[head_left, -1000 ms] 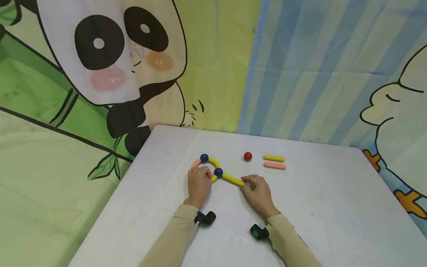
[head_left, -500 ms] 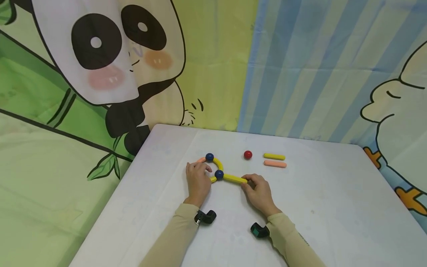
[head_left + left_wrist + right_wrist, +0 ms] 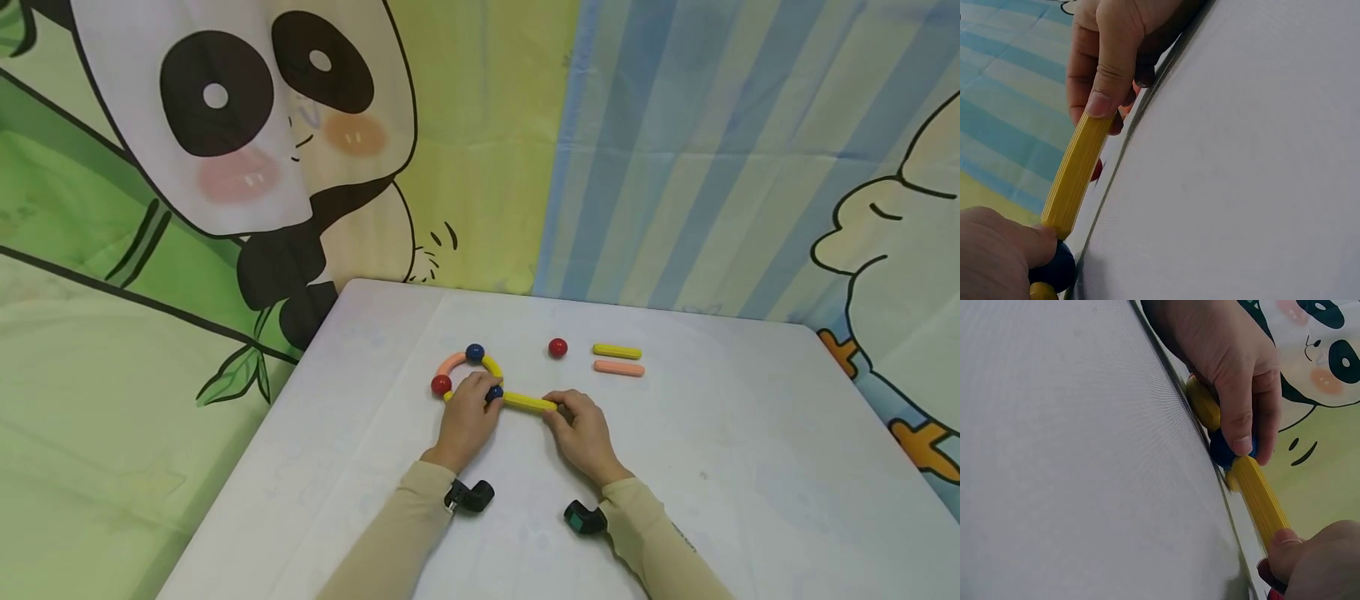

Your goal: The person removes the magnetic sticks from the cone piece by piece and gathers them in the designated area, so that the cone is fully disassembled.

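Note:
The left hand [image 3: 467, 421] pinches the near blue ball [image 3: 494, 393], which joins a ring of curved pieces to a straight yellow stick [image 3: 528, 402]. At the stick's other end, the right hand [image 3: 587, 435] grips it between thumb and fingers; the left wrist view shows that thumb on the stick [image 3: 1075, 175]. The ring has a curved orange piece [image 3: 450, 364], a second blue ball [image 3: 475, 353], a red ball [image 3: 441, 385] and curved yellow pieces, one [image 3: 491, 365] at the upper right. Left-hand fingers partly cover the lower yellow piece.
Beyond the hands on the white table [image 3: 750, 433] lie a loose red ball [image 3: 557, 348], a yellow stick [image 3: 617, 352] and an orange stick [image 3: 618, 368]. A printed cloth [image 3: 487, 150] hangs behind the table's far edge.
The left hand has moved right from the ring's left side onto the near blue ball, uncovering the ring's red ball. The ring has shifted slightly right; the right hand keeps its grip.

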{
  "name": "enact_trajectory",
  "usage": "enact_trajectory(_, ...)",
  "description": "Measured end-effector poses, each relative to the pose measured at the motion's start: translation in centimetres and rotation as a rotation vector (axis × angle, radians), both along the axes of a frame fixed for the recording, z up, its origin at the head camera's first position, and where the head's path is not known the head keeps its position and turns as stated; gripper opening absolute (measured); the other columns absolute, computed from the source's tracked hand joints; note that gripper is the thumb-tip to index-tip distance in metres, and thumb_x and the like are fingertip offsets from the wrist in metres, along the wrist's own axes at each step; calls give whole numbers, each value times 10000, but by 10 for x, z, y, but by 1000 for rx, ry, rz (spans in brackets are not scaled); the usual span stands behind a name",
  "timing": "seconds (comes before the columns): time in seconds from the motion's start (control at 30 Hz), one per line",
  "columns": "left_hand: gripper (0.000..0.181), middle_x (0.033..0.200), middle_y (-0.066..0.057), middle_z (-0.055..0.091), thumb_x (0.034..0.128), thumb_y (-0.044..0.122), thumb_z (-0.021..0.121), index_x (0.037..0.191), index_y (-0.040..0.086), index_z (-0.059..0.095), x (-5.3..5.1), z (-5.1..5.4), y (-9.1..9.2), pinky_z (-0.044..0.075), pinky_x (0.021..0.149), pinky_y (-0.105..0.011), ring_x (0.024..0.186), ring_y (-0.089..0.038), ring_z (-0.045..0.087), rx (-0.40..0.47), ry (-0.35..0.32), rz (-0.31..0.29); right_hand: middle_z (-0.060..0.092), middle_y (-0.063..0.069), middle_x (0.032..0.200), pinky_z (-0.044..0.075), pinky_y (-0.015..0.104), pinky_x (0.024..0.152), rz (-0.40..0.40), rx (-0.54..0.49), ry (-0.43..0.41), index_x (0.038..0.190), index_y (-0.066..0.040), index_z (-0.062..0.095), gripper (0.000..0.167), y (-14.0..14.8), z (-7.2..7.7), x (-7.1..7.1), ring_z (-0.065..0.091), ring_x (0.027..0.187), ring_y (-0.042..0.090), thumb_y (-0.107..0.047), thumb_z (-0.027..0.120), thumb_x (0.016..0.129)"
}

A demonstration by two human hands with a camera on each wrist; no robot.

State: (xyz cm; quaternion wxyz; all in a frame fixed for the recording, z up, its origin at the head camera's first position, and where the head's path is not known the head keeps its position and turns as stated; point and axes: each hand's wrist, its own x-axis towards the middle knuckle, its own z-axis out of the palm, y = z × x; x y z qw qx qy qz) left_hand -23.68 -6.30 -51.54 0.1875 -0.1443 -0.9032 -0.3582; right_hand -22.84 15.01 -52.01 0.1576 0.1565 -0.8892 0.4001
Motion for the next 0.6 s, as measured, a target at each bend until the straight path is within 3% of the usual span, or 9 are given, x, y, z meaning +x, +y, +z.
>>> enact_trajectory(0.3, 270, 1154, -33, 613, 919, 83, 663, 1188, 60, 672, -1, -1, 0, 487, 960, -313, 1088, -177, 596, -11, 63, -50, 682, 21, 969, 426, 344, 709, -4, 45, 42, 1055, -108, 700, 168, 0, 2, -3, 520, 803, 170, -77, 701, 890)
enact_trajectory(0.6, 276, 1171, -35, 616, 928, 76, 647, 1203, 65, 669, 3, 3, 0, 481, 974, -308, 1109, -177, 593, -15, 4, -46, 687, 24, 960, 454, 358, 721, -7, 46, 40, 1049, -97, 713, 171, 1, 1, -1, 552, 818, 168, -60, 705, 882)
